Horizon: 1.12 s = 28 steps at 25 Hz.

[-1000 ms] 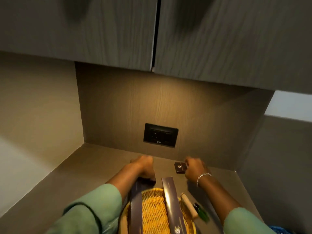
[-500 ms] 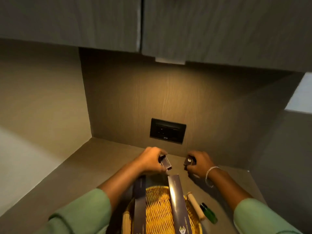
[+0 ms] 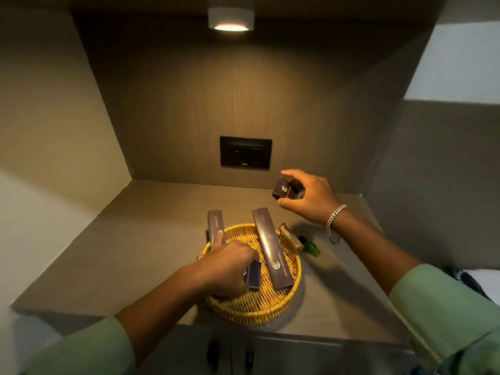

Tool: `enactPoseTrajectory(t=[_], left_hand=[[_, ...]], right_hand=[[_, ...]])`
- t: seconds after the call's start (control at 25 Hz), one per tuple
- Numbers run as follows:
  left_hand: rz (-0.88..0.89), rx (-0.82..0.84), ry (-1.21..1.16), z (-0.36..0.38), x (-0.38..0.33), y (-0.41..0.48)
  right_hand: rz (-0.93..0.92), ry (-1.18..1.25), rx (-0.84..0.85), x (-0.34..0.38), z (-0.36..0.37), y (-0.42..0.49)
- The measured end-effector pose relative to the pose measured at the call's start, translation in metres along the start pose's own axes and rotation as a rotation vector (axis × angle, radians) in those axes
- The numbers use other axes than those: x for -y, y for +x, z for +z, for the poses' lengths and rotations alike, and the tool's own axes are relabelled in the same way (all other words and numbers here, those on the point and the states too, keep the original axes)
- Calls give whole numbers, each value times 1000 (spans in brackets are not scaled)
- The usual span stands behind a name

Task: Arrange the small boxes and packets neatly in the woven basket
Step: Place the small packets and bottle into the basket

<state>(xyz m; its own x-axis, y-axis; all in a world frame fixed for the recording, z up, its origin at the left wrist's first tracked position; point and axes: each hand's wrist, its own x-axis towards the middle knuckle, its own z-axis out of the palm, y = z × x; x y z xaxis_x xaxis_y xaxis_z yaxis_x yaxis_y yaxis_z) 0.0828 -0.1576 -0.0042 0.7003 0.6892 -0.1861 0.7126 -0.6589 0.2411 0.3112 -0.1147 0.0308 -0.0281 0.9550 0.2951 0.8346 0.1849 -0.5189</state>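
Note:
A round woven basket (image 3: 266, 307) sits at the counter's front edge. Two long dark boxes lie across it: one (image 3: 271, 247) through the middle, the other (image 3: 215, 224) at the left, sticking out over the far rim. My left hand (image 3: 227, 266) is down inside the basket, fingers closed on a small dark box (image 3: 254, 276), its forefinger resting on the left long box. My right hand (image 3: 308, 197) hovers above the counter behind and right of the basket, gripping another small dark box (image 3: 285, 189) with a gold logo.
A small green bottle (image 3: 309, 246) and a pale tube (image 3: 293, 239) lie on the counter just right of the basket. A black wall socket (image 3: 245, 152) is on the back panel, a lamp (image 3: 231, 18) overhead. Side walls close in the niche.
The view tipped down. My left hand brought its small box from behind the basket down into it. My right hand lifted its small box up and to the right.

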Motion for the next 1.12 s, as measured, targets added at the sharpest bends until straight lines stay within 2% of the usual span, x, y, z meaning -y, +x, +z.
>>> enactPoseTrajectory(t=[0.16,0.28,0.36,0.48,0.6,0.84,1.0,1.12], left_hand=[[191,44,163,8,-11,-2],[249,40,223,15,-14,-4],[219,-38,246,19,-13,-5],[77,-238,242,25,-9,-10],[30,-258,259,34,-11,-16],[-20,-346,88,36,-20,-23],[-90,-620,-150,37,-6,-46],[-172,-732,-247,30,11,-60]], right_hand=[[-26,-43,26,14,-3,-25],[-48,-23,31,19,-3,-37],[-62,-32,10,20,-3,-44],[-71,-21,-24,21,0,-50],[-71,2,39,23,5,-52],[-148,-26,251,39,26,-46],[-141,-104,380,51,47,-38],[-108,-307,364,61,68,-31]])
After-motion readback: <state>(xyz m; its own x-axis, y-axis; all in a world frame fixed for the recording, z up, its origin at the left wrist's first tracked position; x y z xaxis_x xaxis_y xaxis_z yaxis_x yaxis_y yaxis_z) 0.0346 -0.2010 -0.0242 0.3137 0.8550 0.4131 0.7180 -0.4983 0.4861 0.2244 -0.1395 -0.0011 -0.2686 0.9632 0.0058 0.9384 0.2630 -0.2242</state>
